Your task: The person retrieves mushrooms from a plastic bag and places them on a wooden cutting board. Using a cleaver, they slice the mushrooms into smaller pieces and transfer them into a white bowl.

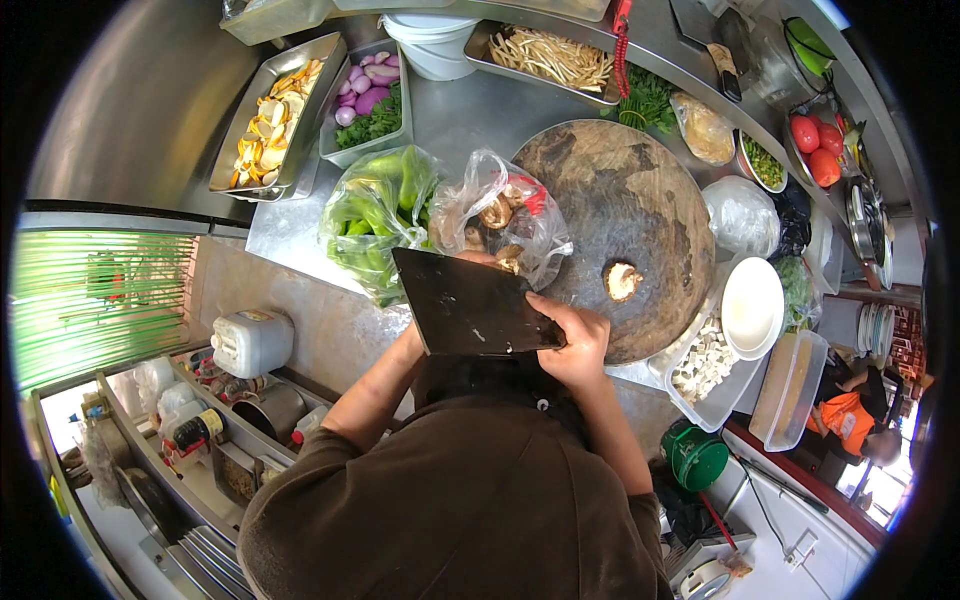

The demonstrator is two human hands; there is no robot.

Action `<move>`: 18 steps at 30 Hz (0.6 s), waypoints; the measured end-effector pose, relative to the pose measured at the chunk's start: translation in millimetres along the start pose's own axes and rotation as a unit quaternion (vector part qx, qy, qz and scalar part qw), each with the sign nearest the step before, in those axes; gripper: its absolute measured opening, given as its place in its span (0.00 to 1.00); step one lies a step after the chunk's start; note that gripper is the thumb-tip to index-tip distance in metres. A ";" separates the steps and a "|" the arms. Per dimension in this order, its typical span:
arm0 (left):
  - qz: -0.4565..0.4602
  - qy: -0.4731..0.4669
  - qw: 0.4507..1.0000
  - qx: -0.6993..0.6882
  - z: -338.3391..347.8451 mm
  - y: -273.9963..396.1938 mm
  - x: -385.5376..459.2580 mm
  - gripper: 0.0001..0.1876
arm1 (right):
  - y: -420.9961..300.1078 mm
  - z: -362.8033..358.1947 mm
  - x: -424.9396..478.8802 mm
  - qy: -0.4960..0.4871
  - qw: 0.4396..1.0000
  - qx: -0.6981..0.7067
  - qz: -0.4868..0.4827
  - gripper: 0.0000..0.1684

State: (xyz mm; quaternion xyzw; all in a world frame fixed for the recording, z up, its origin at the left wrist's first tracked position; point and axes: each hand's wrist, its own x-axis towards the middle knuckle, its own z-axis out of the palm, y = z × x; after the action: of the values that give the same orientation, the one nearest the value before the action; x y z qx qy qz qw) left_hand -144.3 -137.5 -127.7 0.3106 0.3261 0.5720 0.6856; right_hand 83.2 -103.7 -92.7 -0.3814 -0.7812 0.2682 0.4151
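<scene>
My right hand (579, 336) grips a dark, broad-bladed cleaver (472, 306), its blade spread flat across the view in front of my body. Behind the blade, my left hand (475, 256) is mostly hidden; a bit of it shows at the opening of a clear plastic bag (551, 251) of brown mushrooms (496, 213). Whether it grasps anything cannot be seen. One mushroom (622, 281) lies pale side up on the round wooden chopping block (637, 187). Left of the mushrooms stands another clear bag holding green peppers (371, 217).
Along the back are a tray of sliced yellow-edged vegetable (271, 135), a tub of shallots and herbs (367, 97) and a white bucket (431, 45). Right of the block, a tub holds white cubes (705, 360) beside a white bowl (752, 307). A person in orange (844, 420) is beyond the counter.
</scene>
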 end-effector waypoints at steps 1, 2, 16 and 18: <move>-0.005 -0.004 0.999 -0.032 -2.9 -3.8 -0.3 0.27 | -0.1 -0.8 0.0 -0.002 1.000 -0.004 0.001 0.30; -0.019 0.004 0.997 -0.071 -4.3 -10.0 -0.6 0.26 | -0.5 -1.6 0.0 -0.004 1.000 -0.008 0.002 0.30; -0.150 0.059 0.971 -0.178 -5.1 -22.3 7.6 0.16 | 16.9 -3.6 -5.2 0.011 1.000 0.011 -0.016 0.28; -0.205 0.065 0.944 -0.251 -10.5 -27.2 8.3 0.16 | 20.9 -0.4 -6.8 0.008 1.000 0.010 -0.010 0.28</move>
State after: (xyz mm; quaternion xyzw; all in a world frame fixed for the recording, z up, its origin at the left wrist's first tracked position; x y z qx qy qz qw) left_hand -135.9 -132.9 -156.4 0.0175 0.2726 0.5010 0.8212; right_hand 93.8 -97.4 -110.8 -0.3711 -0.7791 0.2691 0.4276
